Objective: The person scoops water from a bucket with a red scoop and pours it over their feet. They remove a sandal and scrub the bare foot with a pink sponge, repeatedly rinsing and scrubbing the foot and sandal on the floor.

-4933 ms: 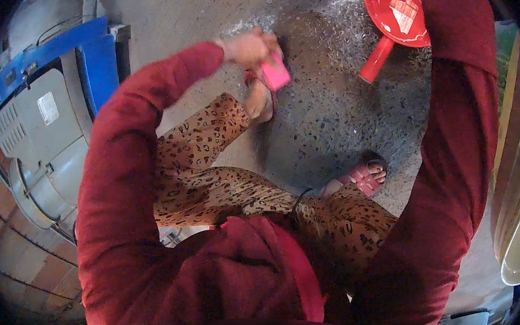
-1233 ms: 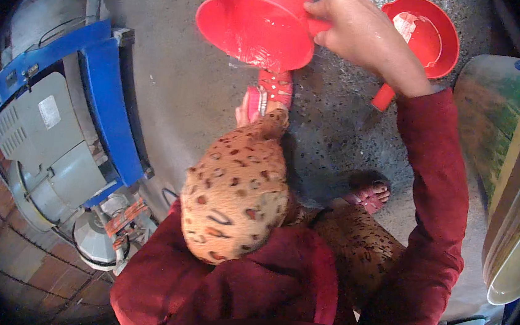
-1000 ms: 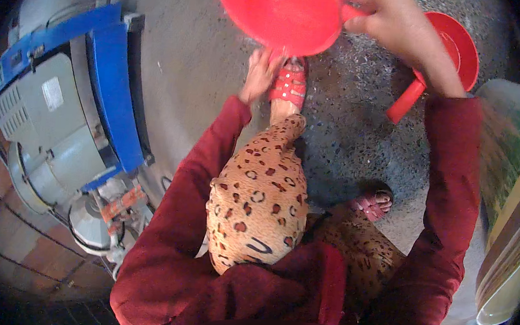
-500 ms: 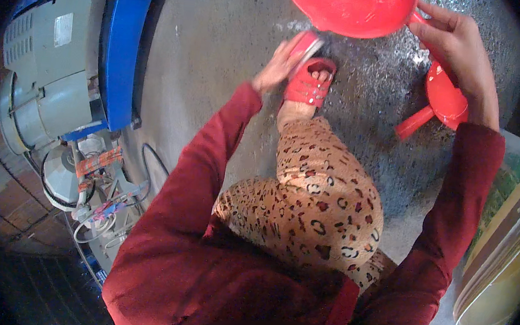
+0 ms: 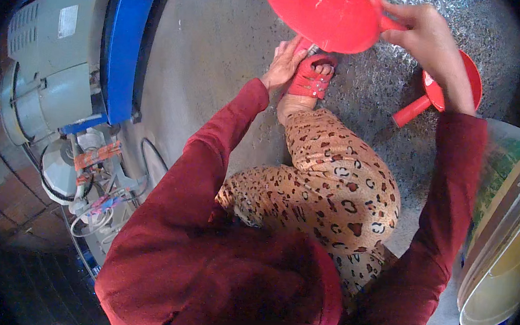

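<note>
My right hand (image 5: 428, 41) is closed around the short handle of a red plastic dipper (image 5: 322, 13), held up at the top of the view with its bowl reaching left. Below the bowl's lower rim, my left hand (image 5: 284, 64) grips a pinkish-red scrub brush (image 5: 305, 45) with a pale bristle side, beside the toes of my foot. The bowl and my fingers hide part of the brush. That foot wears a red strapped sandal (image 5: 309, 80). A second red dipper (image 5: 469, 72) rests on the floor, partly behind my right forearm, its handle pointing down-left.
The concrete floor (image 5: 220, 47) is wet and glistening at upper right. Along the left stands a blue machine frame (image 5: 125, 45) with a grey motor (image 5: 53, 51), cables and orange-wrapped parts. Stacked tubs (image 5: 503, 246) stand close by my right arm.
The raised dipper has moved left and a little down with my right hand. My left hand and the brush have shifted slightly, now closer under the dipper's rim.
</note>
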A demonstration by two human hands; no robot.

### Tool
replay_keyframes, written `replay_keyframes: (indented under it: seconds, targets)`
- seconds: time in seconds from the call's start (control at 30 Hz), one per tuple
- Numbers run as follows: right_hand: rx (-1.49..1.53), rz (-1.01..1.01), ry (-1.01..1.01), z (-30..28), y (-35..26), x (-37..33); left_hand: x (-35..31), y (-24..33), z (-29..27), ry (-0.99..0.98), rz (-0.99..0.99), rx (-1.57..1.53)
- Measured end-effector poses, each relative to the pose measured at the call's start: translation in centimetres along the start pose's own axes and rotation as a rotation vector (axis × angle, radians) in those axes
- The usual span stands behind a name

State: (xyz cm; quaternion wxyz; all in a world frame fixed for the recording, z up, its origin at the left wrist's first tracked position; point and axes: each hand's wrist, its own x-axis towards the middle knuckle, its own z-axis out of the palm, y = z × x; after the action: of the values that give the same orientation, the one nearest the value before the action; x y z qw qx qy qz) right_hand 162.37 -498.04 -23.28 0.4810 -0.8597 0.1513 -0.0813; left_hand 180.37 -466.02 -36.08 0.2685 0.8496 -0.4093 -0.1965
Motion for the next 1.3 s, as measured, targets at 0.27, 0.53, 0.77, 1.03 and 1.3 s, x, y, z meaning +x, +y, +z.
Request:
replay_keyframes:
  seconds: [0.27,0.53,0.77,1.03,1.3]
  targets:
    - [-0.092,0.026,0.058,4.2,-2.2,0.5,-9.5,-5.6,2.0,0.115,-0.189,-0.026]
    - [-0.184,-0.212,0.16,0.8,-2.8,0.5,-0.6,-3.3,1.9,-0.079,-0.187,-0.024]
    - [0.024,0.1,0.107,-6.8,-3.6,-0.5,-0.8,-0.6,-6.9,-0.708,-0.114,-0.235]
    - [-0.179,0.092,0.397,-8.1,-2.5,-4.7,6.1,7.1,-6.6,-1.299,0.724,1.013]
    - [-0.059,0.174,0.167,-8.1,-2.0,-5.0,15.1,5.0,-0.8,-1.292,0.565,0.97]
